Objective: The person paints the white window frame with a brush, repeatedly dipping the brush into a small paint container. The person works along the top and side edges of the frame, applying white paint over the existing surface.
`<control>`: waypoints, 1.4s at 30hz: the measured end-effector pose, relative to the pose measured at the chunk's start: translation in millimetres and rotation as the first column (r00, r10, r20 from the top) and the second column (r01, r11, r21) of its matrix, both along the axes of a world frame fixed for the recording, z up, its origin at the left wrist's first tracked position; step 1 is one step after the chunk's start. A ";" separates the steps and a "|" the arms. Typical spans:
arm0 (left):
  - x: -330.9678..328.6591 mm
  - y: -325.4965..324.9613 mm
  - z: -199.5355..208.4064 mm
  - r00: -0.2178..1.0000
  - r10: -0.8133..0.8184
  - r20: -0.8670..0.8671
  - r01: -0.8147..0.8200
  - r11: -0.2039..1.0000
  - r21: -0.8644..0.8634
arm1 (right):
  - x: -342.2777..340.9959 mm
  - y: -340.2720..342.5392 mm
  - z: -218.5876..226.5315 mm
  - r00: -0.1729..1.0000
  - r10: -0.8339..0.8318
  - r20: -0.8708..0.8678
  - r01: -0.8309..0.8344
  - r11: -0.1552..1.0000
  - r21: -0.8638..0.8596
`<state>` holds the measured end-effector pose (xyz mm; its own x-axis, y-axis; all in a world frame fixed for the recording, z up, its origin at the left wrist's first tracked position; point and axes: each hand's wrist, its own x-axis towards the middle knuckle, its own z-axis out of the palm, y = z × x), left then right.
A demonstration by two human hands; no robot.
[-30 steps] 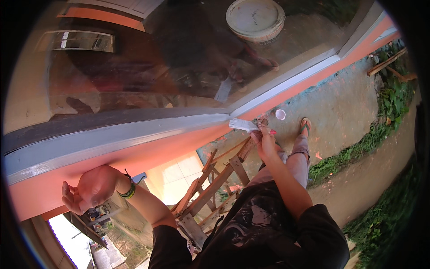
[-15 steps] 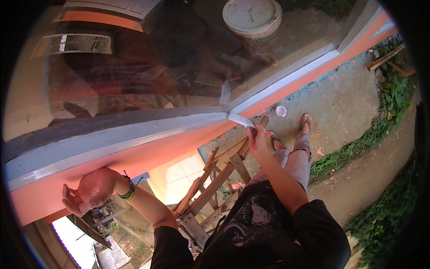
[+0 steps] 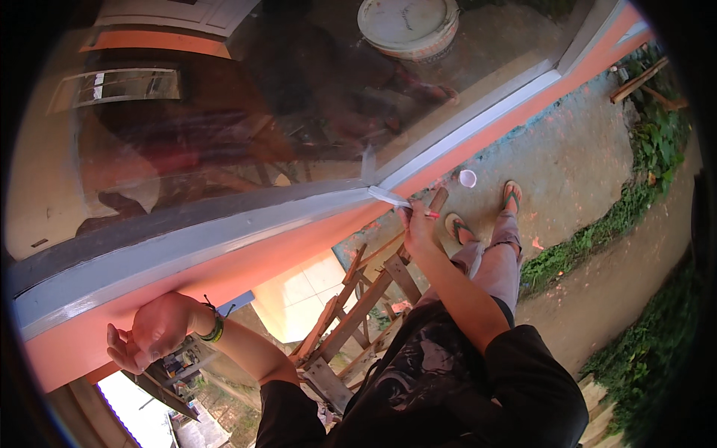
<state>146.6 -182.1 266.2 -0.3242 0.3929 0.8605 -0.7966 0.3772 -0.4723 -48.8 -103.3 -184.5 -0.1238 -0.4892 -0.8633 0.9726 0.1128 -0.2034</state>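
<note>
My right hand (image 3: 418, 226) is closed around a paintbrush (image 3: 390, 197) with pale, paint-coated bristles and a red handle end. The bristle tip meets the grey-white window frame (image 3: 224, 214) at its corner, where two frame members join. My left hand (image 3: 158, 331) holds nothing; its fingers are loosely curled and apart. Its wrist rests by the orange wall (image 3: 246, 270) just below the frame. Dark, reflective glass (image 3: 246, 127) fills the frame.
Below me stands a rough wooden trestle (image 3: 351, 317). A small white-and-pink cup (image 3: 467, 178) sits on the concrete ground (image 3: 560, 168) near my sandalled feet. Through or in the glass a lidded white bucket (image 3: 408, 22) shows. Green plants (image 3: 620, 216) edge the concrete at the right.
The brush in my right hand has shifted slightly left, its bristles closer in to the frame corner. My left hand stays by the wall. The whole view has moved a little.
</note>
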 end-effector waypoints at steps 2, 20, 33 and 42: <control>-0.9 -1.1 -0.2 1.000 0.001 0.001 -0.001 1.000 -0.008 | 0.1 -0.8 3.5 0.996 0.006 -0.093 -0.006 1.000 -0.003; -1.4 -1.9 0.3 1.000 -0.005 -0.003 0.005 1.000 -0.006 | -17.5 -9.3 19.6 0.547 0.213 -0.810 -0.399 0.917 -0.029; 1.1 0.5 -1.6 1.000 0.001 -0.022 -0.001 1.000 -0.001 | -46.2 15.6 75.4 0.072 -0.111 -0.991 -0.572 0.810 -0.132; -0.6 -0.6 -1.5 0.999 -0.008 -0.033 0.007 1.000 -0.011 | -28.3 34.0 67.4 0.024 -0.079 -0.997 -0.656 0.751 -0.075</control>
<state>145.9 -182.7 264.7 -0.2929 0.4048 0.8662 -0.8089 0.3781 -0.4502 -77.2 -69.3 -117.0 -0.3331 -0.9237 0.1891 -0.2040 -0.1252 -0.9709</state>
